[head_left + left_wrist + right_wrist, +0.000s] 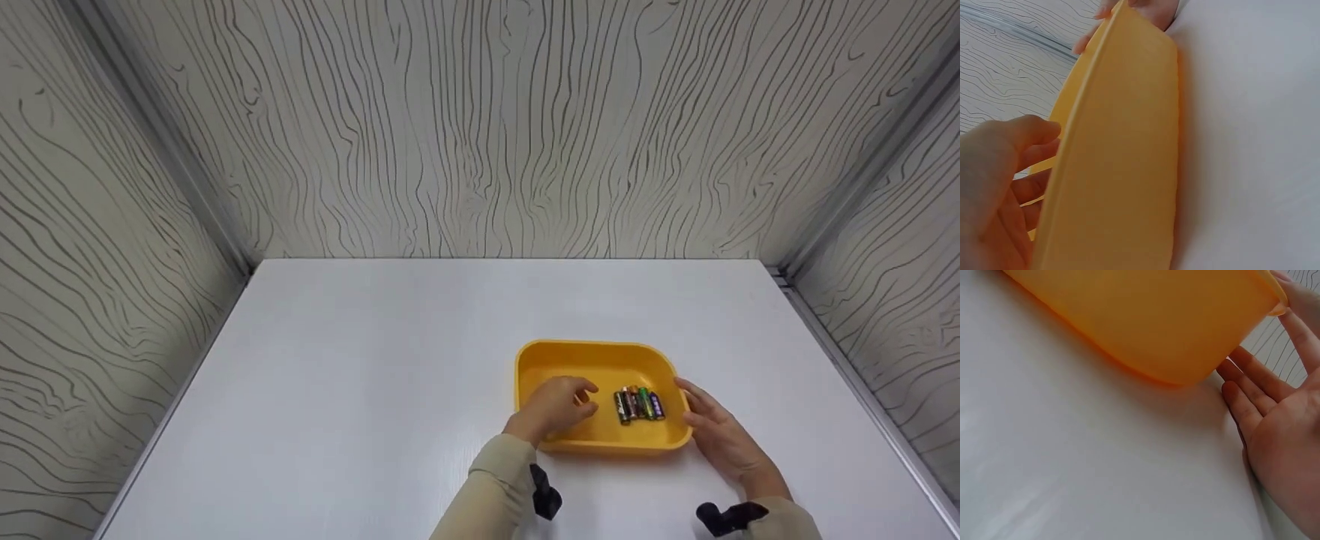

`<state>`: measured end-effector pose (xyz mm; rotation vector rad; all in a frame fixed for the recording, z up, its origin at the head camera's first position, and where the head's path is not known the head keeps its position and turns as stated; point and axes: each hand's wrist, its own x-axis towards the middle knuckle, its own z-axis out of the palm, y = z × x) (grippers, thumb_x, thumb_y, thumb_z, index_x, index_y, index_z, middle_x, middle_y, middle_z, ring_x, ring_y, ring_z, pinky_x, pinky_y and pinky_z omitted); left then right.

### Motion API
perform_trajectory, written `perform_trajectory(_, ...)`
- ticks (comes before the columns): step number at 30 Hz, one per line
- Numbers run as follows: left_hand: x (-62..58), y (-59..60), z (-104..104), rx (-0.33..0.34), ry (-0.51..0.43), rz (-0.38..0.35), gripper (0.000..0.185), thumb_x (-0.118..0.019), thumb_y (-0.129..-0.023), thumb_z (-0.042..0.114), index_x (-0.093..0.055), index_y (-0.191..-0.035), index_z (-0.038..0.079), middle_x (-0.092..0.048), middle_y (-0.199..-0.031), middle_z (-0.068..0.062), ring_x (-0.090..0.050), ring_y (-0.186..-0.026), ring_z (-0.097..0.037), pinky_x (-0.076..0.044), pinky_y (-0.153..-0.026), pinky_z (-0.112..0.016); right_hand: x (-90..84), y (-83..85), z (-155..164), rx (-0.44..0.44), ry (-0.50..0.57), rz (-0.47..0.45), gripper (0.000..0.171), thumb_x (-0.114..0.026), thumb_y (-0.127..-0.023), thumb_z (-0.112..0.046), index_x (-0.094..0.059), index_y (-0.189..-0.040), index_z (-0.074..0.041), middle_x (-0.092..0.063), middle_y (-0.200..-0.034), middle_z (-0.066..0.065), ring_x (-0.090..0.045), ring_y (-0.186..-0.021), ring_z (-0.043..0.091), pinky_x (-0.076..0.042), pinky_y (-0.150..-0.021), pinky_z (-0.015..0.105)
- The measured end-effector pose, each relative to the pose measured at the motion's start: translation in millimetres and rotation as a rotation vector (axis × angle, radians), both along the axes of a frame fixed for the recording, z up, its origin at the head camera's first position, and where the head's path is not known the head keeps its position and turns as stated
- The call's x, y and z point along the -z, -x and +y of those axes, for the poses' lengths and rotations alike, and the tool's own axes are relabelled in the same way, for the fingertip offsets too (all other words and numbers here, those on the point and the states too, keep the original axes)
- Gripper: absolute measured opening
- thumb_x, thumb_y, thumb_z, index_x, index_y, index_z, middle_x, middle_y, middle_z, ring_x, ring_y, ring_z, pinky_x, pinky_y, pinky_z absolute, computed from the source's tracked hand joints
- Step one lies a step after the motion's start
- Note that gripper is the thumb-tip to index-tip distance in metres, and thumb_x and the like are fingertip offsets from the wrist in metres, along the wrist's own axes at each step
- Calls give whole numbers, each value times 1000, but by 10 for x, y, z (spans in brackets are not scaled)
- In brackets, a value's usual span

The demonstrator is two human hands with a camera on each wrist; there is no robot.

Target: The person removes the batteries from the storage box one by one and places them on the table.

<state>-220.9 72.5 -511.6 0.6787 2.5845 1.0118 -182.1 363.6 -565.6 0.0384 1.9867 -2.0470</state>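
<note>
A yellow plastic tray (600, 447) sits on the white table. Several batteries (639, 405) lie side by side in its right half, with green, purple and dark wrappers. My left hand (556, 409) hangs over the tray's left half, its fingers loosely bent and holding nothing. In the left wrist view, the fingers (1033, 132) are behind the tray's near wall (1117, 146). My right hand (724, 439) is at the tray's right end. In the right wrist view, its fairly straight fingers (1247, 405) lie along the outer wall, with other fingertips at the rim (1280, 292).
The white tabletop (337, 390) stretches left of the tray and behind it. Wood-grain panels (472, 135) enclose the back and both sides, with grey metal strips (862, 375) along the side edges.
</note>
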Motion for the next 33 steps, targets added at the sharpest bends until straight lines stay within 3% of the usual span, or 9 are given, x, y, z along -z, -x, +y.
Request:
perform_trajectory(3,26,5,90,-32,19,-34,30,-65,-91,24,-67,-120,15,-70,-98,2,-55,-76,-3,-47,-71,-16,4,-14,0,5,2,-11,58,-50,-99,-15,-28,-152,-23,-46,-126,-36,-44,-111,-24,3,-119,61)
perform_trajectory(5,53,14,143,-68,36,-51,31,-67,-90,24,-67,-119,17,-68,-93,4,-52,-72,-3,-45,-68,-16,11,-4,-12,6,0,-23,59,-50,-99,-15,-27,-152,-24,-40,-137,-34,-43,-114,-23,4,-119,60)
perform_trajectory(9,102,26,257,-136,60,-72,35,-72,-85,28,-67,-119,21,-64,-86,7,-49,-70,-4,-44,-69,-17,9,13,-27,17,-1,-58,59,-50,-99,-15,-27,-152,-27,-17,-159,-13,-21,-147,1,4,-121,58)
perform_trajectory(12,131,19,333,-196,62,-108,40,-77,-81,31,-66,-119,26,-68,-95,8,-54,-80,-6,-48,-81,-20,-1,19,-28,33,1,-81,60,-50,-98,-15,-28,-152,-28,-6,-162,3,2,-153,28,4,-121,56)
perform_trajectory(17,166,-3,457,-285,41,-154,46,-82,-75,31,-67,-118,30,-69,-118,9,-61,-106,-11,-46,-102,-31,-27,18,-3,33,-26,-99,61,-50,-98,-16,-26,-152,-30,-2,-162,6,5,-152,33,2,-122,54)
perform_trajectory(19,172,-2,489,-298,40,-154,48,-83,-73,31,-67,-118,30,-69,-119,9,-61,-109,-12,-45,-104,-32,-26,24,-5,31,-32,-102,62,-50,-98,-17,-24,-153,-30,-1,-162,6,6,-152,33,2,-122,54)
perform_trajectory(27,186,-12,585,-267,188,-31,56,-86,-68,39,-66,-120,28,-70,-115,10,-64,-104,-11,-48,-97,-29,-12,21,1,40,-28,-114,63,-51,-98,-17,-24,-153,-29,2,-164,10,6,-152,33,1,-122,54)
perform_trajectory(30,215,-6,619,-249,259,14,57,-85,-69,44,-65,-121,30,-71,-114,11,-64,-99,-10,-50,-92,-28,1,18,6,32,-30,-99,62,-50,-98,-17,-23,-153,-29,0,-164,5,-19,-148,-2,1,-122,54)
perform_trajectory(33,237,5,631,-235,324,57,58,-83,-69,49,-64,-121,32,-71,-111,11,-64,-92,-8,-51,-86,-27,15,18,-1,18,-27,-83,62,-50,-99,-16,-23,-153,-29,-6,-163,-1,-40,-117,-25,2,-122,55)
